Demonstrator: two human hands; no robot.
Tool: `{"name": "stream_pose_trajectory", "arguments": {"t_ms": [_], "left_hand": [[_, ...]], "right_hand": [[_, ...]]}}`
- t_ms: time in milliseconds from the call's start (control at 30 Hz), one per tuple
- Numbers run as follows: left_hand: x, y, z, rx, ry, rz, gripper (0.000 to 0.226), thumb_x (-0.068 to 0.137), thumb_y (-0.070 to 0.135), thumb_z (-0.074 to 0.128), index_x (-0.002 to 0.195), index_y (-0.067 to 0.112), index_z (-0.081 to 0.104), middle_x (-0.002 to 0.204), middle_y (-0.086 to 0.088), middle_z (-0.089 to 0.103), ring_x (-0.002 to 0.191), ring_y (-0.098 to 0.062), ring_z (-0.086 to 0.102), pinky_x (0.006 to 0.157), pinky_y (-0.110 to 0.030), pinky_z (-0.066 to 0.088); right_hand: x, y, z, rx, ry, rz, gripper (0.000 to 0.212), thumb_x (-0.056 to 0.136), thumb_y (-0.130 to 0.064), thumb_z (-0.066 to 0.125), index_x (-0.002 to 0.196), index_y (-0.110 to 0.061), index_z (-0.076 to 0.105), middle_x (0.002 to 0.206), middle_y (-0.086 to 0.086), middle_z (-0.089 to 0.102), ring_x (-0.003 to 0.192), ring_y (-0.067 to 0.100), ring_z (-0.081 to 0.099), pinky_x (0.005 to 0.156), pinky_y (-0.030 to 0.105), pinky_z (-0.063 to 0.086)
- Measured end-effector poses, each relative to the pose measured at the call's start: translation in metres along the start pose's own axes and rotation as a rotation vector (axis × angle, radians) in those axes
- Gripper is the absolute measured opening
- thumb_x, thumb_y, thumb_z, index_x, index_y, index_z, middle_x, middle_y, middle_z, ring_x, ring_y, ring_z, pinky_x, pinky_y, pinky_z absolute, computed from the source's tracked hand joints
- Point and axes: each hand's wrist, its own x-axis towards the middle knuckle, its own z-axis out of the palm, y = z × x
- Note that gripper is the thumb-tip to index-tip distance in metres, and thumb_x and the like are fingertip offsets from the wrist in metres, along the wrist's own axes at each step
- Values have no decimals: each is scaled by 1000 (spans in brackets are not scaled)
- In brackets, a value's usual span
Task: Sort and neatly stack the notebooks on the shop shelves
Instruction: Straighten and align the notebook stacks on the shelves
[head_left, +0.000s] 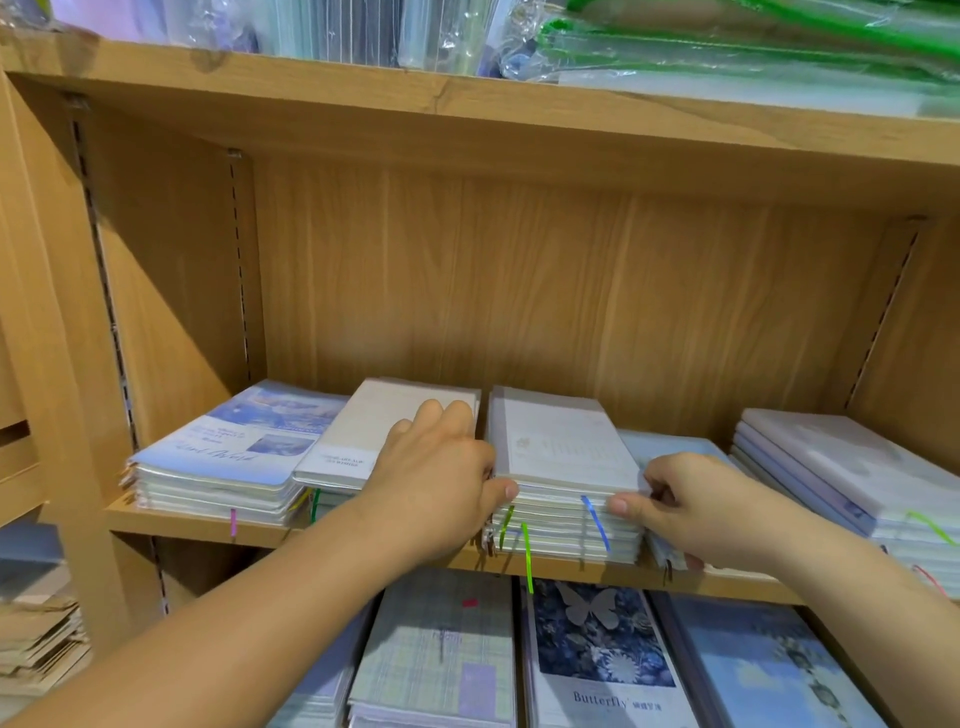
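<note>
While it lies flat on the wooden shelf (171, 519), the middle stack of notebooks (561, 452) sits at about six o'clock in my view, clamped from both sides. My left hand (441, 483) grips its nine o'clock side, fingers curled down between it and the beige stack (363, 431), thumb on the front edge. My right hand (696, 509) pinches the three o'clock front corner, thumb against the page edges, fingers curled at the top cover. A blue-covered stack (228, 457) lies farther toward nine o'clock, a pale stack (841, 478) toward three. Coloured ribbons (527, 556) hang from the front.
</note>
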Motion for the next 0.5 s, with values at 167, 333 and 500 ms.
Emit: {"name": "stream_pose_trajectory", "arguments": {"t_ms": [167, 333, 500], "left_hand": [[-3, 0, -1, 38, -6, 14, 38, 101, 63, 34, 92, 33, 55, 98, 5, 32, 100, -19, 31, 85, -39, 34], [-5, 1, 2, 97, 22, 38, 44, 104, 59, 30, 99, 27, 61, 98, 5, 29, 95, -17, 25, 87, -40, 37], [-2, 0, 5, 117, 31, 44, 45, 103, 61, 32, 104, 28, 64, 101, 7, 30, 96, -16, 26, 83, -38, 33]], "right_hand": [[-3, 0, -5, 34, -35, -9, 56, 94, -65, 52, 82, -11, 56, 54, 1, 62, 47, 18, 67, 46, 30, 48], [-2, -2, -4, -105, -4, -14, 54, 97, -66, 41, 84, -16, 59, 69, 0, 62, 56, 14, 62, 59, 37, 53], [-1, 4, 4, -8, 64, -39, 48, 98, -60, 46, 88, -16, 60, 67, 0, 59, 43, 0, 50, 43, 18, 35]]}}
